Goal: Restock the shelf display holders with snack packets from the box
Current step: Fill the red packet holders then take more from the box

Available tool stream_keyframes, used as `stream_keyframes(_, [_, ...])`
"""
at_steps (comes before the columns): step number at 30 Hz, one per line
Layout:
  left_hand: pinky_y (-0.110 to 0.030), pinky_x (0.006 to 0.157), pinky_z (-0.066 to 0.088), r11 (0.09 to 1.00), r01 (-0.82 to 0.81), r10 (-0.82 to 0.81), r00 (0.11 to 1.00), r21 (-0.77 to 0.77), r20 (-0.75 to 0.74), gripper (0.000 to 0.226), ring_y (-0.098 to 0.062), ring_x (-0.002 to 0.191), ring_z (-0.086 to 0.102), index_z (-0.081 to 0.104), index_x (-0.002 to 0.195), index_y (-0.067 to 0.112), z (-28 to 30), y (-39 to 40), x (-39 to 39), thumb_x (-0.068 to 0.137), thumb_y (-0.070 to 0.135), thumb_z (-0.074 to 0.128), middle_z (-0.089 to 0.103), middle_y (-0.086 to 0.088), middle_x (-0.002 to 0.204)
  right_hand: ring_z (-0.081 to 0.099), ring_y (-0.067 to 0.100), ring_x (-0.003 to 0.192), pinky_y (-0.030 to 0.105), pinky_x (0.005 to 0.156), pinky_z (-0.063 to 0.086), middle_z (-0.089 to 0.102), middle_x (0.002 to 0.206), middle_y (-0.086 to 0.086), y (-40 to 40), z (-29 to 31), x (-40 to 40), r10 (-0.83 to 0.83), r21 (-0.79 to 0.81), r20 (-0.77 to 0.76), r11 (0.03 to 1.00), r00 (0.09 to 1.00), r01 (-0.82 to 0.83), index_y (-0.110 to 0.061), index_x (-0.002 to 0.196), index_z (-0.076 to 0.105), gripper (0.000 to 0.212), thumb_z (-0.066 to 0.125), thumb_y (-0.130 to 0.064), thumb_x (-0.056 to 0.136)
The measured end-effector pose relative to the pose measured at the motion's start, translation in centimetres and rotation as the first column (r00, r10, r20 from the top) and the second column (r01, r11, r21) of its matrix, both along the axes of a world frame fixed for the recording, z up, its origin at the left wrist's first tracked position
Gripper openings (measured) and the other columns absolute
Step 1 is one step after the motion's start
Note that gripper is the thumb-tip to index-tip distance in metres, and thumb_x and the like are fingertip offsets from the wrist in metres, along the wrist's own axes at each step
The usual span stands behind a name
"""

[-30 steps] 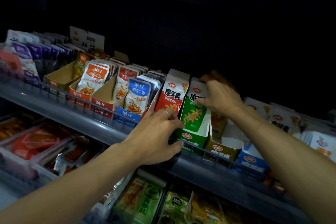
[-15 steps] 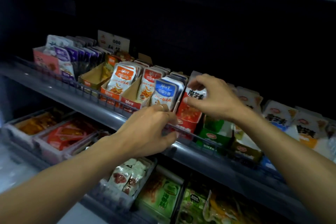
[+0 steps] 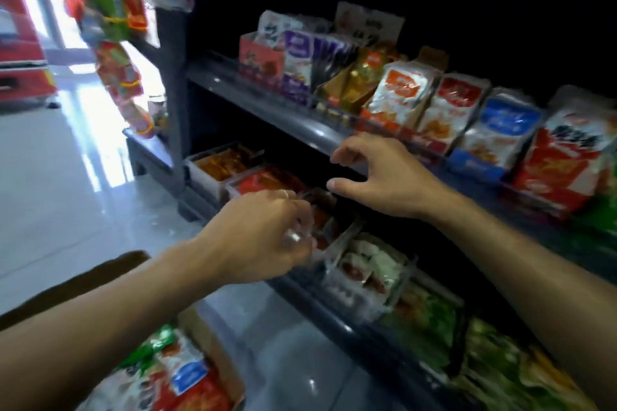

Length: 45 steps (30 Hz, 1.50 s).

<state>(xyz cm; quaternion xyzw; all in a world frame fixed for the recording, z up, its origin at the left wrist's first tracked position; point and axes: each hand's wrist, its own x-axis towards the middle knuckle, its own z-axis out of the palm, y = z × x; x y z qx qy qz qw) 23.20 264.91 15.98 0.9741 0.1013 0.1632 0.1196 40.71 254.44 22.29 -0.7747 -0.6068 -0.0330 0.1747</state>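
A dark shelf (image 3: 310, 135) is standing on glossy pale floor (image 3: 66, 197), packets (image 3: 400, 93) lining its holders and bags hanging at its end. Open floor is lying left of the shelf, where the box (image 3: 213, 374) of packets is sitting low. Both hands are hovering at the shelf edge: right hand (image 3: 387, 177) with thumb and fingers apart, empty; left hand (image 3: 260, 237) blurred, fingers curling, grip impossible to tell.

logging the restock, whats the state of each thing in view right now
left hand: curled, in front of the lower trays, grip unclear
right hand: open, holding nothing
box: open on the floor, packets inside
blue packets: upright in their holder
clear tray: holds white and red packets
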Motion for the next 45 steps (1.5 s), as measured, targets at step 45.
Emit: stream_keyframes(45, [-0.011,0.102,0.021,0.859,-0.503,0.444,0.826,-0.098,-0.347,0.047,-0.008,0.095,0.059,0.067,0.104,0.024,-28.5,10.7,-28.3,0.081,0.055,0.040,0.067,0.009,0.098,0.072,0.021,0.085,0.037,0.074,0.061,0.071,0.096,0.002,23.3,-37.5,-20.5,0.036,-0.470,-0.636,0.775,0.771,-0.424,-0.019,0.107,0.059,0.018,0.067,-0.018,0.090])
